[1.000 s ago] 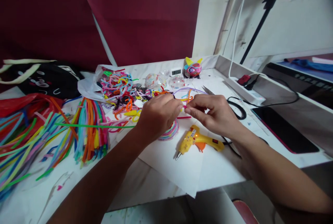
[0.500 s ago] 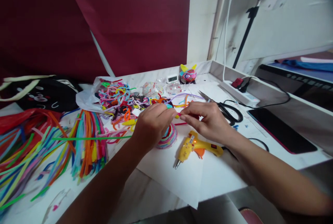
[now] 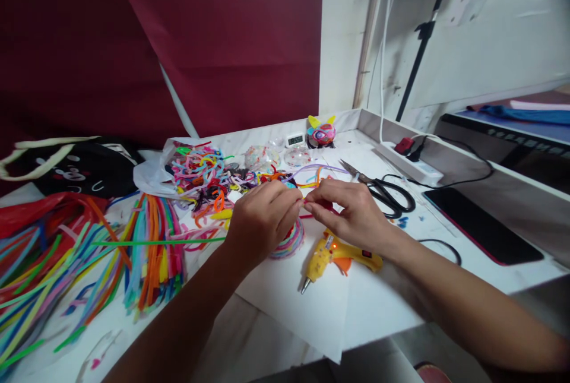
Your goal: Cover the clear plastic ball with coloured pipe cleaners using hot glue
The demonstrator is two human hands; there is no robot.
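My left hand is closed, its thumb and fingertips meeting those of my right hand, which is pinched. Between the fingertips shows a tiny pink bit of pipe cleaner, mostly hidden. Below my left hand a round piece of coiled, striped pipe cleaners rests on white paper, partly covered by the hand. A yellow glue gun with a glowing light lies just under my right hand, nozzle towards me. Black-handled scissors lie open beyond my right wrist.
Bundles of long pipe cleaners spread across the left. Behind them are a bag of short cut pieces, clear plastic domes and a small clock. A decorated ball with yellow ears, a power strip and a phone are farther right.
The view has tipped slightly, so the table sits a little lower. My fingertips stay together, and less of the pink and yellow bit shows between them.
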